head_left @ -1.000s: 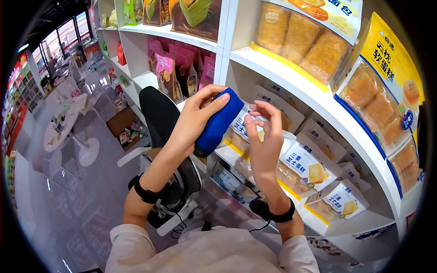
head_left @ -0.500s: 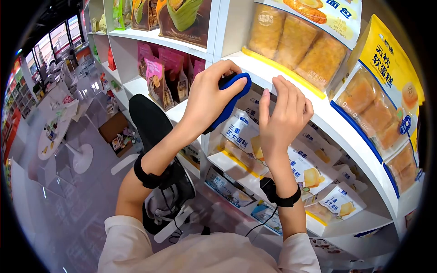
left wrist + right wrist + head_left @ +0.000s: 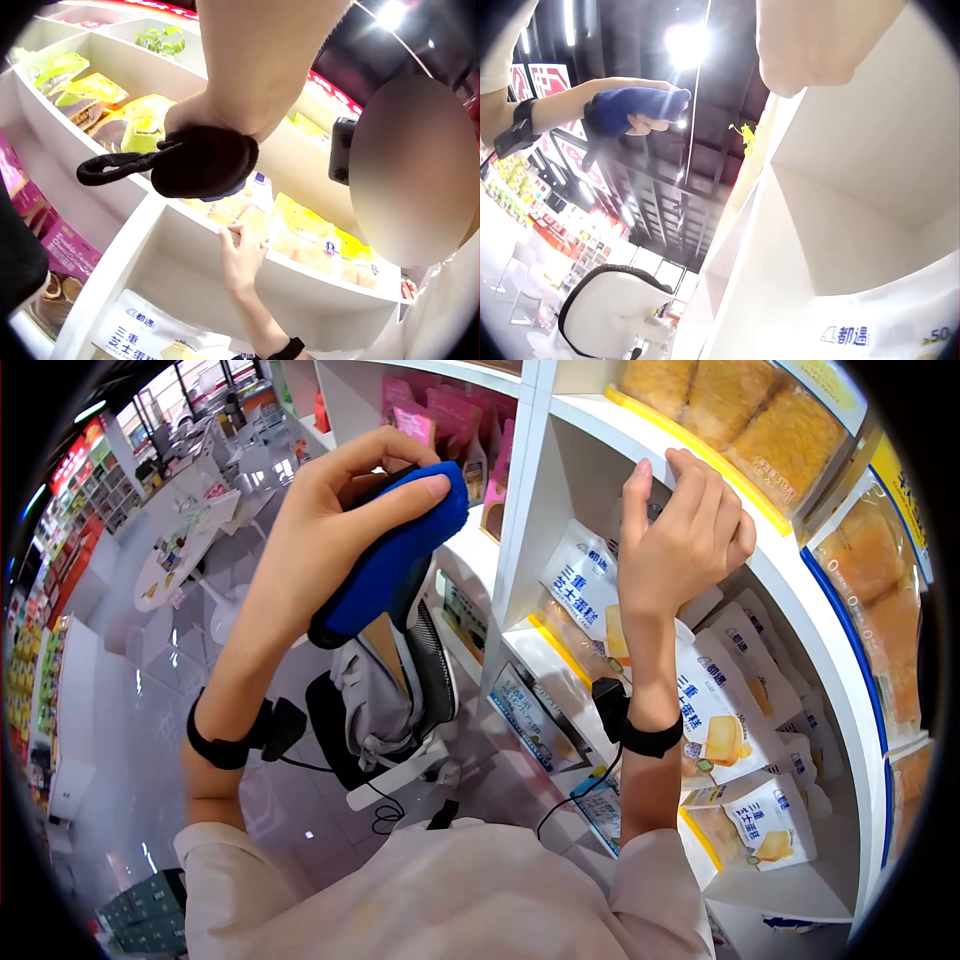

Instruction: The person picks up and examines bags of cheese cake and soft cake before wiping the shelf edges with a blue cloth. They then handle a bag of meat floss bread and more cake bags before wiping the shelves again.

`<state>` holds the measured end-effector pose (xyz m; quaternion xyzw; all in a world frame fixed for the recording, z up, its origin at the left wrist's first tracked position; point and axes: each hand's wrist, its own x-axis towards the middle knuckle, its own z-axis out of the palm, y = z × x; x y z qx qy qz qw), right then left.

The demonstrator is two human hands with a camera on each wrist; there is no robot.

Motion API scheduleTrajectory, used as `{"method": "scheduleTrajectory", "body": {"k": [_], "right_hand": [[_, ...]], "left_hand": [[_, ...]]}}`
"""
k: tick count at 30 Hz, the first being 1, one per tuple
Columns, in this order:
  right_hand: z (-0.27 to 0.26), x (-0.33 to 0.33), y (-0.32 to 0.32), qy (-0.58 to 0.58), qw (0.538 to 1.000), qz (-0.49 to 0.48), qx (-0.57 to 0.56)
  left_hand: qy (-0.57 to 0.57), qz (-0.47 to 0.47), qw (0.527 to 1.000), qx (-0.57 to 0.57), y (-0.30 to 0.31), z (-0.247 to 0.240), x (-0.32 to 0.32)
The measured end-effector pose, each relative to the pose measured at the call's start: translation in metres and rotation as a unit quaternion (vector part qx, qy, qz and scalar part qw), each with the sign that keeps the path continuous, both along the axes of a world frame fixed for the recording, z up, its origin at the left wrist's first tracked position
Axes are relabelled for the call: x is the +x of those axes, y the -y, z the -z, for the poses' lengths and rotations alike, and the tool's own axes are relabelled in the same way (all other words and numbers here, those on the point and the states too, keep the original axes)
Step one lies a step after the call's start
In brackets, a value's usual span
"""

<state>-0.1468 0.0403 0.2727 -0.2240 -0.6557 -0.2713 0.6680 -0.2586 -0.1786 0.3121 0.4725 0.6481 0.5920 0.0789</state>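
Head view: your left hand [image 3: 335,525] grips the blue and black pad [image 3: 378,575], thumb along the blue side, fingers bent round behind. Pad's tilted, up in front of the black and white chair [image 3: 435,650], left of the shelf unit [image 3: 522,490]. Your right hand [image 3: 685,540] is raised, fingers loosely bent and part spread, holding nothing, well apart from the pad. It overlaps the shelf edge; can't tell if it touches. White cake packs [image 3: 720,705] sit in the compartment below and behind it.

Left wrist view: pad's black side faces the camera, black loop [image 3: 116,169] sticking out, thin blue edge below. Your left fingers are hidden behind it. Your right hand shows lower down, fingers bent, by the shelf edge under the yellow bags [image 3: 307,232].

Right wrist view: your left hand has the pad, fingertips round its blue side. Only part of your right hand shows, top; can't tell its fingers here.
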Motion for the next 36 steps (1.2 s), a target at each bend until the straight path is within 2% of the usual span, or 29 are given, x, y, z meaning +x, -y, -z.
{"method": "scheduleTrajectory", "body": {"k": [1, 5, 6, 9, 10, 11, 13, 16, 19, 20, 23, 33, 36], "right_hand": [[0.0, 0.0, 0.0, -0.002, 1.0, 0.003, -0.002], [0.0, 0.002, -0.001, 0.007, 1.0, -0.003, -0.009], [0.0, 0.003, -0.001, 0.013, 1.0, -0.008, -0.012], [-0.001, 0.008, 0.003, 0.028, 0.999, -0.025, -0.022], [-0.002, 0.01, 0.004, 0.031, 0.999, -0.025, -0.024], [-0.003, 0.012, 0.005, 0.037, 0.998, -0.029, -0.031], [-0.004, 0.014, 0.009, 0.045, 0.998, -0.023, -0.046], [-0.006, 0.016, 0.011, 0.055, 0.996, -0.03, -0.063], [-0.005, 0.015, 0.012, 0.053, 0.997, -0.016, -0.062], [-0.006, 0.015, 0.012, 0.05, 0.997, -0.015, -0.058], [-0.006, 0.013, 0.014, 0.046, 0.997, -0.004, -0.057], [-0.003, 0.004, 0.013, 0.026, 0.997, 0.012, -0.078], [-0.002, 0.004, 0.012, 0.028, 0.997, 0.02, -0.072]], "left_hand": [[0.018, -0.008, 1.0, -0.018, 0.011, -0.008, 0.005], [-0.121, -0.038, 0.984, -0.128, 0.033, -0.043, 0.012], [-0.101, -0.042, 0.985, -0.135, 0.032, -0.052, 0.014], [-0.141, -0.08, 0.98, -0.118, 0.005, -0.07, 0.02], [-0.013, -0.027, 0.987, -0.159, -0.01, -0.083, 0.018], [-0.007, 0.003, 0.985, -0.173, -0.021, -0.084, 0.01], [-0.099, 0.076, 0.989, -0.077, -0.05, -0.064, -0.003], [-0.061, 0.135, 0.988, -0.036, -0.087, -0.043, -0.005], [0.029, 0.167, 0.985, 0.002, -0.11, -0.028, -0.002], [0.003, 0.175, 0.984, 0.024, -0.115, -0.022, -0.007], [-0.013, 0.19, 0.982, 0.003, -0.12, -0.015, -0.018], [0.001, 0.223, 0.974, 0.047, -0.133, -0.002, -0.043], [-0.022, 0.197, 0.98, 0.025, -0.129, -0.007, -0.041]]}}
